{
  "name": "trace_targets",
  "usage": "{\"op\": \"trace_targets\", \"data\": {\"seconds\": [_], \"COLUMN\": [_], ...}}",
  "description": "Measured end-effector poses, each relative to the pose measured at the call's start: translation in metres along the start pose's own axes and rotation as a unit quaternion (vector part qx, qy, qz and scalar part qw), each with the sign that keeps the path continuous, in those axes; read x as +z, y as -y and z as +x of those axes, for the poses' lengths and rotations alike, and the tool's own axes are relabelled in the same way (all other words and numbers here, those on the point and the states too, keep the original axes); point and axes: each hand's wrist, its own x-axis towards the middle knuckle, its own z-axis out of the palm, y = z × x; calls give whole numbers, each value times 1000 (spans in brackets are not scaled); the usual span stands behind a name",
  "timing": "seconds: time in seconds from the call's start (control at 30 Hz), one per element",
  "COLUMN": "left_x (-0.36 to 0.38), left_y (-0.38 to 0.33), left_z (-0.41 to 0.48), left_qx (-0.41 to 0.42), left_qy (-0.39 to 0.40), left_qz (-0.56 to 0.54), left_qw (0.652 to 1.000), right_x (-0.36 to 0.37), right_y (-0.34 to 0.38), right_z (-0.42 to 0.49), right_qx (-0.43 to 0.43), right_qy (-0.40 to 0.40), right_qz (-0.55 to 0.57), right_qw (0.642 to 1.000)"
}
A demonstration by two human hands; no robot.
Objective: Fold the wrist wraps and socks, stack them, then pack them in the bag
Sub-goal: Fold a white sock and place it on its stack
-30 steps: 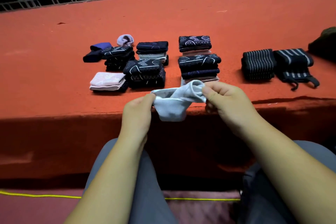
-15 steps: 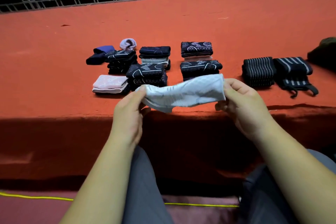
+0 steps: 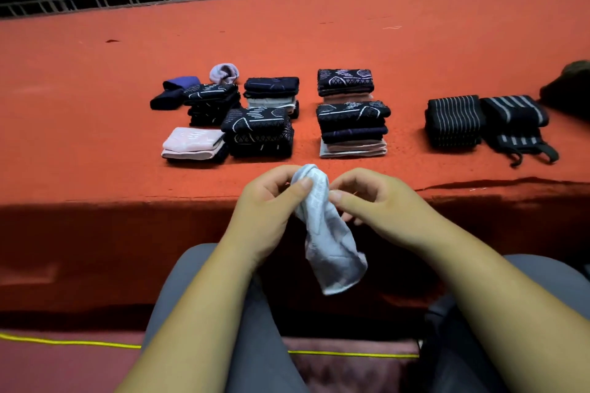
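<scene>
Once-stretched pale sock (image 3: 332, 246) now dangles, pinched by left hand (image 3: 266, 206) and right hand (image 3: 378, 202).

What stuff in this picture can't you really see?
Head view:
- The dark thing at the right edge is cut off by the frame; unidentifiable.
- Lower socks in the stacks are covered by the top ones.
- Part of the pale sock is hidden by the left hand and right hand.

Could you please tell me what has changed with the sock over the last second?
The left hand and right hand came together; the pale sock, stretched sideways before, now hangs down from their pinch. The folded stacks and wrist wraps stayed put.
</scene>
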Motion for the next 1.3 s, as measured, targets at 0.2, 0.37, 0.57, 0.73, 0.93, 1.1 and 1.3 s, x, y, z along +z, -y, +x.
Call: {"op": "trace_targets", "data": {"seconds": [0.2,0.37,0.57,0.73,0.93,1.1,1.3], "left_x": [1,-3,2,8,11,11,5], "left_y": [-2,3,11,9,8,9,8], "left_z": [-1,1,2,5,4,1,0], "left_qx": [4,33,31,-24,-66,-28,3], "left_qy": [24,20,-58,-110,-123,-101,-49], "left_qz": [-50,7,165,27,-89,14,-7], "left_qw": [998,999,984,993,986,994,999], "right_x": [7,11,3,2,6,15,9], "right_y": [-8,-4,-3,-5,-5,5,-3], "right_z": [6,8,6,9,7,0,4], "right_qx": [-9,-3,31,34,17,14,15], "right_qy": [-25,-65,-51,-109,-173,-97,-92], "right_qz": [-10,83,209,147,-64,14,-36], "right_qw": [1000,994,976,982,983,995,995]}}
